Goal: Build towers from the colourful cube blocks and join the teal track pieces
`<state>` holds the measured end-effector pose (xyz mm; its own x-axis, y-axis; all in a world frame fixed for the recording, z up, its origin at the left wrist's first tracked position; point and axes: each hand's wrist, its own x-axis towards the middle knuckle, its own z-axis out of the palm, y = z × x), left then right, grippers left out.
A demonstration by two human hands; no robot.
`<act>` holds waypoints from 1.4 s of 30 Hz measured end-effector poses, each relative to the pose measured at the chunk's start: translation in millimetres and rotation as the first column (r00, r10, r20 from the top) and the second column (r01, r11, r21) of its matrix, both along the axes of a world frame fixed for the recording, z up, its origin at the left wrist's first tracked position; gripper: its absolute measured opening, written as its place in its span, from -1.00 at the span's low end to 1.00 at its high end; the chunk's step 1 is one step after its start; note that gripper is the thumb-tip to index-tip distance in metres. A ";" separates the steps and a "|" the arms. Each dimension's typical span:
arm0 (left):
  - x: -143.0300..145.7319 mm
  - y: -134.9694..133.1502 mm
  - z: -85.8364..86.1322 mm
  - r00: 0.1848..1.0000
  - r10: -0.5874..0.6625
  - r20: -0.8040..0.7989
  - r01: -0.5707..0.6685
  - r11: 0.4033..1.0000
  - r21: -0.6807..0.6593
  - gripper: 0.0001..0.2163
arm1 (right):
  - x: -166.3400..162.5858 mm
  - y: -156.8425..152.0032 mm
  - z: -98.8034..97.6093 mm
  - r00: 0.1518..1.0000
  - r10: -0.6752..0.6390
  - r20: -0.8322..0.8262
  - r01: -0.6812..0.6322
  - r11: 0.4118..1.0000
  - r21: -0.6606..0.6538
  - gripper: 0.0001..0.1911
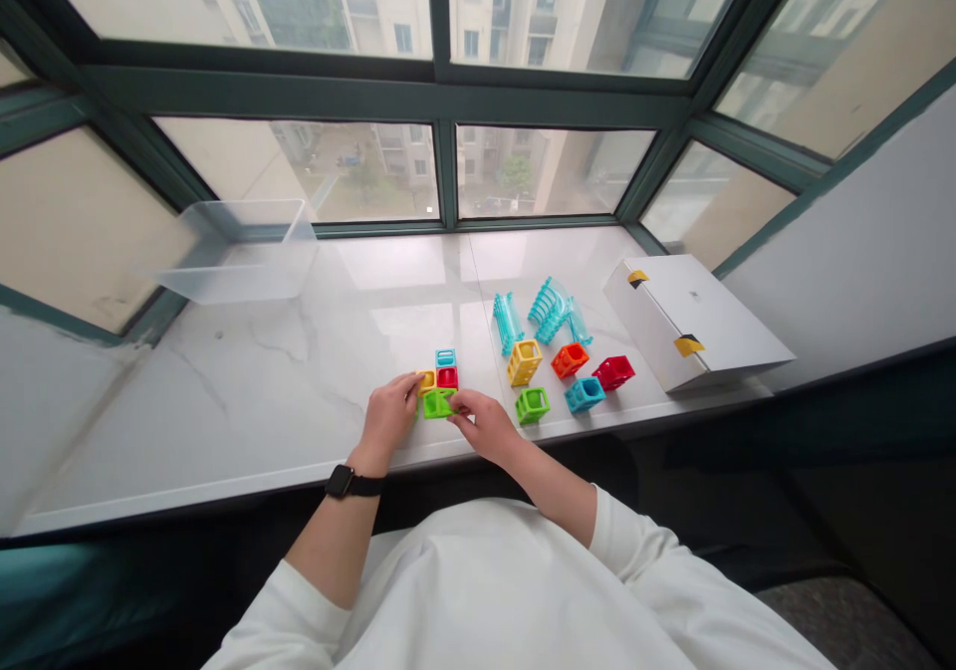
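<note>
Near the sill's front edge, small plastic building blocks stand grouped together: a blue block (445,357) at the back, a red block (446,377) in front of it, a yellow block (426,382) on the left and a green block (436,404) at the front. My left hand (389,416), with a black watch on its wrist, grips the yellow block from the left. From the right, my right hand (485,425) pinches the green block between thumb and fingers. My fingers partly cover both blocks.
To the right stand loose blocks: yellow (524,362), green (533,405), orange (570,359), blue (585,394) and red (613,373). Behind them lie clear teal track pieces (550,310). A white box (702,317) is far right; a clear bin (246,285) stands back left by the windows.
</note>
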<state>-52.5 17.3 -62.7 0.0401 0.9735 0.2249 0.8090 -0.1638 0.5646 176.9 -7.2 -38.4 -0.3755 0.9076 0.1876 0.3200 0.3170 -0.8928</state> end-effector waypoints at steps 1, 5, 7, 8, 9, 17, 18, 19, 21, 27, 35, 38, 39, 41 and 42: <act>0.0 0.1 1.2 1.000 -0.005 0.000 0.005 1.000 0.010 -0.68 | 2.1 -1.4 6.4 0.996 -0.028 -0.079 0.028 1.000 -0.011 -0.94; 2.2 -3.1 15.8 0.999 -0.014 0.029 0.012 0.998 0.062 -0.66 | 9.4 -4.9 29.2 0.949 -0.132 -0.285 0.122 0.991 -0.054 -0.83; 6.8 -9.0 31.6 0.995 -0.013 0.097 0.001 0.992 0.127 -0.65 | 12.1 -6.0 35.6 0.921 -0.166 -0.352 0.146 0.986 -0.081 -0.78; 10.2 -13.1 41.8 0.989 -0.018 0.150 -0.006 0.987 0.161 -0.65 | 13.1 -6.6 37.7 0.907 -0.177 -0.383 0.151 0.984 -0.096 -0.76; 14.2 -17.8 53.1 0.977 -0.032 0.213 -0.010 0.981 0.194 -0.65 | 13.8 -7.1 39.4 0.893 -0.184 -0.411 0.151 0.982 -0.111 -0.75; 47.6 -43.8 133.0 0.943 -0.253 0.218 0.126 0.873 0.471 -0.76 | 16.7 -13.5 68.4 0.880 -0.183 -0.438 0.200 0.980 -0.006 -0.79; 50.1 -44.5 137.1 0.948 -0.256 0.190 0.140 0.868 0.476 -0.80 | 17.8 -14.8 73.9 0.888 -0.175 -0.425 0.208 0.978 0.032 -0.83; 52.0 -44.9 139.9 0.951 -0.259 0.167 0.152 0.866 0.477 -0.84 | 18.9 -16.3 79.1 0.897 -0.168 -0.410 0.216 0.974 0.073 -0.86; 54.9 -45.3 142.6 0.953 -0.262 0.150 0.162 0.865 0.476 -0.89 | 21.4 -19.2 88.3 0.915 -0.153 -0.372 0.225 0.961 0.158 -0.91; 60.3 -46.8 141.0 0.890 -0.225 0.396 0.074 0.929 0.361 -0.91 | 24.8 -26.3 97.3 0.926 -0.112 -0.360 0.209 0.947 0.244 -0.69; 77.2 -48.3 139.1 0.509 -0.087 0.857 0.108 0.993 0.036 -0.76 | 30.0 -22.3 92.5 0.901 -0.211 -0.379 0.302 0.933 0.198 -0.47; 82.8 -46.3 132.1 0.410 -0.017 0.912 0.128 0.991 -0.040 -0.70 | 36.1 -21.8 98.7 0.922 -0.158 -0.354 0.245 0.945 0.216 -0.47; 84.3 -45.5 129.5 0.378 -0.001 0.926 0.139 0.989 -0.055 -0.70 | 38.2 -21.9 101.4 0.932 -0.131 -0.339 0.217 0.948 0.231 -0.44; 87.0 -44.1 125.8 0.330 0.022 0.944 0.173 0.981 -0.083 -0.70 | 42.1 -22.5 106.6 0.954 -0.072 -0.289 0.153 0.951 0.267 -0.38; 88.2 -43.7 124.7 0.315 0.034 0.949 0.192 0.976 -0.099 -0.70 | 43.9 -22.7 108.8 0.964 -0.050 -0.262 0.127 0.950 0.285 -0.38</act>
<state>35.8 -26.4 62.0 -0.0099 0.9999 0.0096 -0.3015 -0.0121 0.9534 220.7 -29.9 70.5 -0.2029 0.8235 0.5299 0.1393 0.5599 -0.8168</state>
